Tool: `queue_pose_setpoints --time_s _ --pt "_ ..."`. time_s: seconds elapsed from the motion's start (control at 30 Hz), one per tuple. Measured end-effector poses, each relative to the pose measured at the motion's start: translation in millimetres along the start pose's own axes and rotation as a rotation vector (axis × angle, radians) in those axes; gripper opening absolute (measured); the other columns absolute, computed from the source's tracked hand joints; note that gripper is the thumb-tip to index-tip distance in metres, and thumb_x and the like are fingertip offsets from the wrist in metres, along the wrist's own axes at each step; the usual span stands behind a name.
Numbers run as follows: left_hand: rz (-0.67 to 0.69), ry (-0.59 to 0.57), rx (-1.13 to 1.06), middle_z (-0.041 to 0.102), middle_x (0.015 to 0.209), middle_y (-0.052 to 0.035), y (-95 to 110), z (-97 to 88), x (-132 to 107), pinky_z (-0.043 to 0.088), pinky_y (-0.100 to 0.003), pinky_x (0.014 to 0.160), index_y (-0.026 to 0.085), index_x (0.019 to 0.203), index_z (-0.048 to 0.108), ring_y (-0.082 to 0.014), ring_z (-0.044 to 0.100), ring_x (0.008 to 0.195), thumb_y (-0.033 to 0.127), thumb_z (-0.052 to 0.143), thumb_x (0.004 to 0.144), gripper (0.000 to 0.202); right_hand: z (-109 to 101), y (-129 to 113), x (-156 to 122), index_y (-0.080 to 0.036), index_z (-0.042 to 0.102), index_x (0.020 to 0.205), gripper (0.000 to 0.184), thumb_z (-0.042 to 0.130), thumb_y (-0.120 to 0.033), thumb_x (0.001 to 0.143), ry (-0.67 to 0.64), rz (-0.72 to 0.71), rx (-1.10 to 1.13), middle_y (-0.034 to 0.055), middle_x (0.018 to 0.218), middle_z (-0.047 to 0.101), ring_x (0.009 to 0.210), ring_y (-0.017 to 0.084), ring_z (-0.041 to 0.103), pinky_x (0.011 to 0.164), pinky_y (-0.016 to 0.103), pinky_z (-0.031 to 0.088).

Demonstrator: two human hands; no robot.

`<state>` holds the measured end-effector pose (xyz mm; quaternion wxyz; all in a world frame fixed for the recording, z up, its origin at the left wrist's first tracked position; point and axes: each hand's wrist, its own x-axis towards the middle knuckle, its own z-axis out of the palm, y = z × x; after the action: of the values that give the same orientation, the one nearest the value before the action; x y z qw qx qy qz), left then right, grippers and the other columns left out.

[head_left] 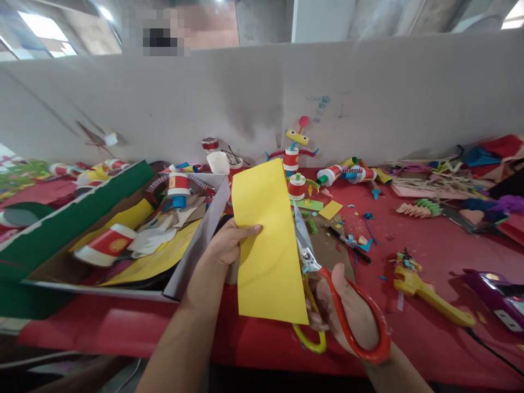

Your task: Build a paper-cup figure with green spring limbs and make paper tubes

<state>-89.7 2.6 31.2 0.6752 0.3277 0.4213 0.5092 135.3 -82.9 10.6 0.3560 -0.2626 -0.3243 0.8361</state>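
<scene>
A yellow strip of paper stands nearly upright in front of me, pinched along its left edge by my left hand, thumb on the near face. My right hand is closed on a pair of scissors with a red handle loop and a yellow one. The blades point up and away along the paper's right edge, and part of them is behind it. Whether they touch the sheet I cannot tell. A paper-cup figure with springy folded arms stands beyond the paper.
At left, an open box holds paper cups and yellow sheets. A yellow glue gun with a cord and a purple object lie at right. A black pen rests among scraps. Folded strips lie farther back by the wall.
</scene>
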Motion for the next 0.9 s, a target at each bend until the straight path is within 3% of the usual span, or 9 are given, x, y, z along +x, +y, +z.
queue_pose_setpoints --time_s 0.37,0.63,0.77,0.9 --pt "-0.081 -0.029 -0.01 0.075 0.096 -0.0136 1.9 0.5 -0.8 0.058 -0.04 0.081 0.011 0.094 0.074 -0.0298 0.072 0.086 0.014 0.084 0.057 0.039 0.3 -2.9 1.5 -0.017 0.059 0.092 0.062 0.034 -0.073 0.085 0.065 -0.079 -0.061 0.0042 0.069 0.054 0.05 0.011 0.041 0.041 0.022 0.031" --pt "-0.073 -0.018 -0.029 0.076 0.094 -0.0132 2.9 -3.0 -0.1 0.059 -0.038 0.076 0.012 0.093 0.074 -0.028 0.072 0.081 0.012 0.083 0.058 0.036 1.1 -19.1 -4.6 -0.02 0.058 0.103 0.064 0.03 -0.074 0.084 0.15 -0.209 -0.242 0.0032 0.068 0.052 0.048 0.011 0.038 0.039 0.023 0.028" --pt "-0.12 -0.051 -0.048 0.076 0.091 -0.0128 3.4 -2.4 -1.3 0.059 -0.036 0.074 0.012 0.095 0.074 -0.0255 0.072 0.077 0.011 0.082 0.059 0.037 1.3 -20.6 -5.5 -0.019 0.059 0.105 0.058 0.032 -0.067 0.088 0.258 -0.275 -0.424 0.0017 0.063 0.051 0.044 0.011 0.039 0.036 0.024 0.03" --pt "-0.155 -0.113 -0.048 0.076 0.091 -0.0128 3.0 -1.6 -2.7 0.058 -0.037 0.075 0.01 0.096 0.073 -0.0255 0.072 0.078 0.009 0.081 0.06 0.037 2.7 -23.4 1.1 -0.022 0.057 0.113 0.045 0.055 -0.056 0.084 0.487 -0.411 -0.679 0.0019 0.071 0.06 0.052 0.014 0.053 0.043 0.026 0.042"
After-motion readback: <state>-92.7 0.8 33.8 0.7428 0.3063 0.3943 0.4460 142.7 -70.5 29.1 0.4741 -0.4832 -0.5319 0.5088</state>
